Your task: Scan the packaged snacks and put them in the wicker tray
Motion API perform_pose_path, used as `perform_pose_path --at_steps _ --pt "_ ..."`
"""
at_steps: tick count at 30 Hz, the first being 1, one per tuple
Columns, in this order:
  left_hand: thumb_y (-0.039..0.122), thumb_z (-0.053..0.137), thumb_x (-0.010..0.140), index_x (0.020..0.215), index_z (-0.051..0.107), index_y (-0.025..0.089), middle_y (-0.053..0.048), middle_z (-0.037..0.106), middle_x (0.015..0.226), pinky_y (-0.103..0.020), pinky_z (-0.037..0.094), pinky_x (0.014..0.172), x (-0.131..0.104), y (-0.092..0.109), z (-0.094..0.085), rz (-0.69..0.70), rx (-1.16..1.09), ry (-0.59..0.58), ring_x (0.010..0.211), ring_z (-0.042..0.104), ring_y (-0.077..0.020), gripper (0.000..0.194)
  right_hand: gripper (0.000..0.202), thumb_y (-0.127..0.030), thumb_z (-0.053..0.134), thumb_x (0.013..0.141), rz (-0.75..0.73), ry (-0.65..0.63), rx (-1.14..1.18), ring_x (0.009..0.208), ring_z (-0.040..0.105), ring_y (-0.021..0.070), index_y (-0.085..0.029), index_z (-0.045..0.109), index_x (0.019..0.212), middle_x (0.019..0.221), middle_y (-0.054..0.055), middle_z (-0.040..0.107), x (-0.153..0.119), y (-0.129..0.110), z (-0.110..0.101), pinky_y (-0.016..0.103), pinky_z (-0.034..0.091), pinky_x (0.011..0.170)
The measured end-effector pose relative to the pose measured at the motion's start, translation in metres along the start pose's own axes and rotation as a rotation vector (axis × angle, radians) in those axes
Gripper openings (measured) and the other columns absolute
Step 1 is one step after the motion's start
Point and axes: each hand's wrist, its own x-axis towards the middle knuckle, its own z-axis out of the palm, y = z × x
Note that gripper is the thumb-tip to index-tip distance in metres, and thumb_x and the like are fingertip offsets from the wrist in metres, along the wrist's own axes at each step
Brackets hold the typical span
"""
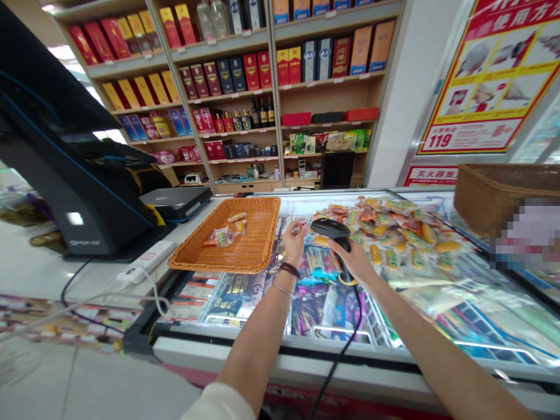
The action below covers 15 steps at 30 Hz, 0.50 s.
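Note:
My right hand (357,262) is wrapped around the handle of a black barcode scanner (331,227), whose cable runs down toward me. The scanner's head points left, close to my left hand (296,238). The fingers of that hand are closed in a pinch; a small reddish bit shows at the fingertips, too little to name. Left of it, an orange woven basket (259,239) holds several small wrapped snacks (226,234). To the right of the scanner lies a pile of similar clear-wrapped yellow and orange snacks (394,224) on the freezer's glass top.
Below the glass of the chest freezer (192,344), colourful frozen packs are visible. A black scale (177,198) and a point-of-sale terminal (83,192) stand on the left. A brown basket (481,192) is at the right. Shelves (227,99) of boxes line the back.

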Motion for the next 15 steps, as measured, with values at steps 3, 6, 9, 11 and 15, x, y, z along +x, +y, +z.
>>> perform_pose_path --at_steps 3,6,9,11,15 --pt "0.035 0.089 0.068 0.106 0.074 0.013 -0.011 0.077 0.1 -0.032 0.059 0.078 -0.0007 0.0006 0.0009 -0.001 -0.002 0.001 0.083 0.073 -0.0193 0.046 0.049 -0.067 0.066 0.08 0.001 0.001 -0.006 0.033 0.046 0.0133 -0.025 0.052 0.06 0.038 -0.001 0.052 -0.0001 -0.0007 0.0002 0.027 0.038 0.04" --pt "0.035 0.088 0.069 0.104 0.074 0.013 -0.011 0.077 0.102 -0.032 0.059 0.078 -0.0008 0.0008 0.0011 0.007 -0.002 -0.009 0.084 0.073 -0.0192 0.044 0.048 -0.066 0.065 0.081 -0.006 0.001 -0.01 0.033 0.046 0.0134 -0.025 0.052 0.06 0.038 -0.001 0.053 0.0004 0.0005 0.0001 0.027 0.039 0.041" --pt "0.033 0.088 0.069 0.104 0.074 0.014 -0.012 0.076 0.107 -0.033 0.059 0.082 0.0001 0.001 0.0012 -0.002 0.002 0.002 0.089 0.073 -0.0202 0.043 0.047 -0.065 0.065 0.082 -0.008 0.003 -0.015 0.034 0.047 0.0136 -0.025 0.052 0.06 0.038 0.0 0.053 0.0006 0.0018 -0.0002 0.028 0.04 0.042" --pt "0.032 0.088 0.069 0.105 0.074 0.014 -0.012 0.076 0.109 -0.034 0.059 0.083 0.0003 0.0016 0.0013 -0.014 0.005 0.007 0.091 0.073 -0.0211 0.043 0.047 -0.064 0.065 0.082 -0.002 0.005 -0.015 0.034 0.047 0.0134 -0.024 0.052 0.06 0.038 0.0 0.053 0.0002 0.002 -0.0003 0.027 0.04 0.042" --pt "0.033 0.087 0.072 0.104 0.073 0.015 -0.012 0.076 0.108 -0.035 0.058 0.089 -0.0035 0.0057 0.0032 0.02 0.043 0.007 0.099 0.072 -0.0225 0.039 0.047 -0.065 0.069 0.079 0.027 0.006 0.04 0.034 0.046 0.0128 -0.024 0.052 0.062 0.039 -0.001 0.052 0.0018 0.0016 -0.0003 0.027 0.039 0.04"
